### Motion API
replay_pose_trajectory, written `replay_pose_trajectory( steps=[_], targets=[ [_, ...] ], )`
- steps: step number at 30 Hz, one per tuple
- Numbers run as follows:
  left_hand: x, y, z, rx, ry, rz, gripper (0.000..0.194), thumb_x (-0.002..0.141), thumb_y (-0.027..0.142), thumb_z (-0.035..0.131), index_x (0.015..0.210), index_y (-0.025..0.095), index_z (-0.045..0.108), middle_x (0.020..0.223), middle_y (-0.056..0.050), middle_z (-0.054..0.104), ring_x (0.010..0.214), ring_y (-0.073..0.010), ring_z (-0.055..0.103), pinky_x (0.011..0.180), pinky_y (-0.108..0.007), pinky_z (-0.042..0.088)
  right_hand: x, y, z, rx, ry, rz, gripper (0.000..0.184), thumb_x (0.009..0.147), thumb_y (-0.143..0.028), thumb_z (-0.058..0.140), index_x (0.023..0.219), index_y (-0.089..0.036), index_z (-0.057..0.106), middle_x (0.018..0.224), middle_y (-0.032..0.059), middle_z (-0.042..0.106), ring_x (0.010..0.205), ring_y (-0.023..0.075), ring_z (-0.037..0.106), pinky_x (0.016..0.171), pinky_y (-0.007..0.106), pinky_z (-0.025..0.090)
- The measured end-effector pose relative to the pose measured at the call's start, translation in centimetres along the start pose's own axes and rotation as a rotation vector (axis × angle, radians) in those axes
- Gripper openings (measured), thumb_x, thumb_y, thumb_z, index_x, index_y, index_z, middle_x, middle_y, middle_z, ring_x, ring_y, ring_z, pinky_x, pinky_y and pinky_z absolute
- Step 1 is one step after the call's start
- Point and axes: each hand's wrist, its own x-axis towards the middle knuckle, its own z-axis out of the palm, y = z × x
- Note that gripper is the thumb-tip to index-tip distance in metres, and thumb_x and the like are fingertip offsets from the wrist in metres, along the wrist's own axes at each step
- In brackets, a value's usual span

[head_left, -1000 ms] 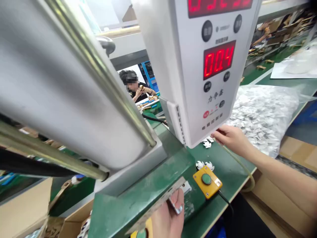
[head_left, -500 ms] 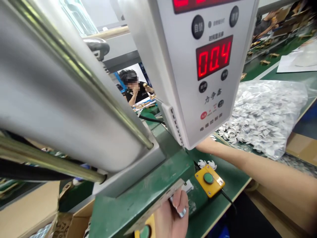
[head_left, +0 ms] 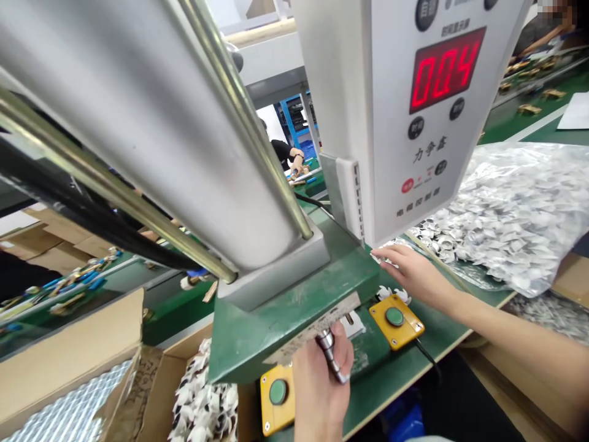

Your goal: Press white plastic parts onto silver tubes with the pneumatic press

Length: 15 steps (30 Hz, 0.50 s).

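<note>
My left hand is closed around a short silver metal cylinder, held just under the front edge of the green press base. My right hand reaches in from the right with fingers stretched out over small white parts lying on the green bench below the white control box. A yellow box with a green button sits just in front of the right hand. A second yellow button box sits left of my left hand.
A large silver press column fills the upper left. A clear bag of small white parts lies at right. Cardboard boxes with more parts stand at lower left. Another person works at a far bench.
My right hand drew back from under the control box and is visible again over the white parts. The left hand shifted slightly, showing more of the metal cylinder. The view moved left.
</note>
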Motion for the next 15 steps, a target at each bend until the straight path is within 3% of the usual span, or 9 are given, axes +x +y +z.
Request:
replay_pose_trajectory(
  steps=[2, 4, 6, 8, 11, 15],
  targets=[
    [-1.1, 1.3, -1.2, -0.082, 0.046, -0.037, 0.015, 0.085, 0.018, 0.055, 0.07, 0.013, 0.054, 0.058, 0.002, 0.049, 0.035, -0.0037, 0.036, 0.03, -0.015, 0.025, -1.0, -2.7, -2.2, 0.13, 0.105, 0.018, 0.029, 0.095, -0.026, 0.04, 0.122, -0.024, 0.05, 0.114, 0.0085, 0.058, 0.098, 0.0212, 0.057, 0.082, 0.035, 0.048],
    [-2.0, 2.7, -2.4, -0.329, 0.136, -0.045, 0.016, 0.088, 0.014, 0.046, 0.072, 0.014, 0.052, 0.055, 0.004, 0.043, 0.037, -0.0039, 0.038, 0.033, -0.014, 0.03, -1.5, -5.6, -3.4, 0.251, 0.13, 0.001, 0.027, 0.093, -0.026, 0.047, 0.119, -0.028, 0.052, 0.111, 0.0064, 0.058, 0.096, 0.0201, 0.057, 0.081, 0.033, 0.049],
    [-2.6, 3.7, -3.4, -0.519, 0.257, -0.031, 0.022, 0.092, 0.018, 0.037, 0.075, 0.014, 0.051, 0.055, 0.004, 0.041, 0.04, -0.0049, 0.042, 0.036, -0.013, 0.034, -1.5, -8.0, -3.2, 0.329, 0.044, -0.088, 0.026, 0.091, -0.024, 0.049, 0.116, -0.027, 0.055, 0.105, 0.0062, 0.06, 0.093, 0.0204, 0.058, 0.079, 0.032, 0.049],
    [-2.9, 3.9, -4.0, -0.509, 0.336, -0.062, 0.027, 0.094, 0.025, 0.033, 0.078, 0.015, 0.052, 0.054, 0.005, 0.04, 0.037, -0.0057, 0.039, 0.033, -0.014, 0.031, -0.9, -9.7, -1.8, 0.359, -0.044, -0.186, 0.026, 0.089, -0.021, 0.049, 0.113, -0.025, 0.058, 0.096, 0.006, 0.062, 0.09, 0.021, 0.058, 0.077, 0.032, 0.048],
    [-3.3, 3.4, -5.1, -0.342, 0.293, -0.123, 0.025, 0.094, 0.028, 0.038, 0.08, 0.016, 0.056, 0.052, 0.007, 0.038, 0.033, -0.0057, 0.033, 0.028, -0.016, 0.021, 0.5, -10.9, 0.6, 0.298, -0.05, -0.256, 0.02, 0.085, -0.013, 0.05, 0.097, -0.022, 0.064, 0.089, 0.0051, 0.065, 0.091, 0.0218, 0.058, 0.083, 0.032, 0.045],
    [-3.6, 3.5, -7.4, -0.201, 0.173, -0.109, 0.01, 0.078, 0.024, 0.067, 0.075, 0.017, 0.06, 0.052, 0.008, 0.045, 0.035, -0.0044, 0.039, 0.031, -0.016, 0.025, 1.6, -11.5, 1.4, 0.161, -0.05, -0.373, 0.015, 0.085, -0.014, 0.049, 0.083, -0.02, 0.062, 0.089, 0.0051, 0.065, 0.096, 0.0214, 0.056, 0.088, 0.032, 0.042]
  ],
)
